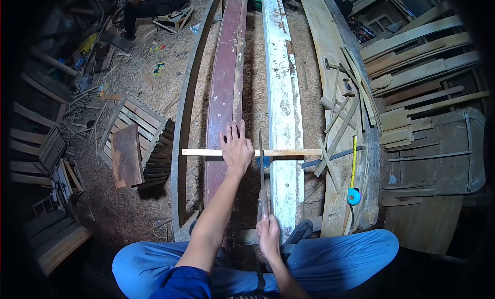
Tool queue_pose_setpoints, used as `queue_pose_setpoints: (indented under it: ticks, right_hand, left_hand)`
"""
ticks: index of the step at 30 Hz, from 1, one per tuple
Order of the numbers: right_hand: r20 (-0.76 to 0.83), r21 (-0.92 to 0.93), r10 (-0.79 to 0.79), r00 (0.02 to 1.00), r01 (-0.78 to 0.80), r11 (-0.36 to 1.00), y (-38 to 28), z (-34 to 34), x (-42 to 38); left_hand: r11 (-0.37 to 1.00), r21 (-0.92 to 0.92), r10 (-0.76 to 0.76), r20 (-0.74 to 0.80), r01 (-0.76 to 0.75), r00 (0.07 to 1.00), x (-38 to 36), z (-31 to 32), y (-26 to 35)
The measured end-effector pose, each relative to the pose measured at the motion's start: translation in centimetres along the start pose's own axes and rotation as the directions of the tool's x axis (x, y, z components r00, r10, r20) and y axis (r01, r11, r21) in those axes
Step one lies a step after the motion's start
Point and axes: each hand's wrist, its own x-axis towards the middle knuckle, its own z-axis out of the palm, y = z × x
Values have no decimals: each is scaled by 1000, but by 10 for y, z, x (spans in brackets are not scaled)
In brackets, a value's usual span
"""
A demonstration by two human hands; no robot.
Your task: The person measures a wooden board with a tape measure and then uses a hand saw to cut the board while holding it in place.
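A narrow pale wood strip (201,152) lies crosswise over a dark red plank (221,87) and a white, paint-worn plank (281,98). My left hand (236,150) rests on the strip above the red plank, fingers spread and pointing forward, palm down. In my right hand (268,233), closed round its handle, is a hand saw (262,180). Its blade points away from me, seen nearly edge-on, and overlaps the strip just right of my left hand, over the gap between the planks.
A tape measure (353,196) with its yellow blade drawn out lies on the right-hand board (332,216), near loose wood scraps (340,110). Slatted wooden crates (135,118) stand at left, stacked boards (423,67) at right. A person (149,5) sits at the far left. Sawdust covers the floor.
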Motion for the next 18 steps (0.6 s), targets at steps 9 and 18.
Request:
queue_pose_setpoints:
  ticks: [9,18]
  right_hand:
    - [-34,-22,-61,998,60,998,-35,11,40]
    - [-58,-21,-95,994,94,995,-30,21,80]
  left_hand:
    - [1000,-2,-2,-11,2,1000,0,0,-1]
    - [999,16,37,-9,-37,999,-2,-2,-2]
